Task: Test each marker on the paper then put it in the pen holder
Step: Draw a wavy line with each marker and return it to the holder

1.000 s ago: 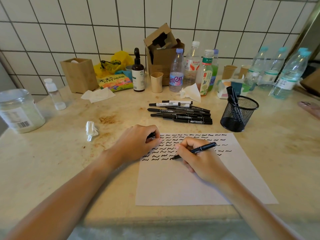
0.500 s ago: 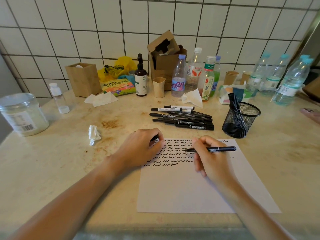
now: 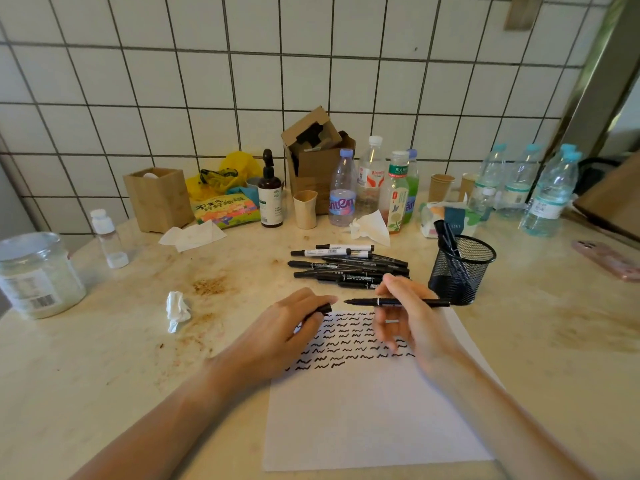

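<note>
A white sheet of paper lies before me, its top part covered with rows of black squiggles. My right hand pinches an uncapped black marker level above the paper, tip pointing left. My left hand rests on the paper's left edge and grips the marker's black cap, which faces the tip a short way off. Several black markers lie in a pile behind the paper. The black mesh pen holder stands to the right of the pile with a few markers in it.
Along the tiled wall stand water bottles, a cardboard box, a brown pump bottle, paper cups and a wooden box. A plastic jar sits far left, a crumpled tissue near my left hand, a pink phone far right.
My right hand lifted the marker off the paper and turned it level, tip toward my left hand. My left hand brought the cap up toward the tip. The head camera tilted upward.
</note>
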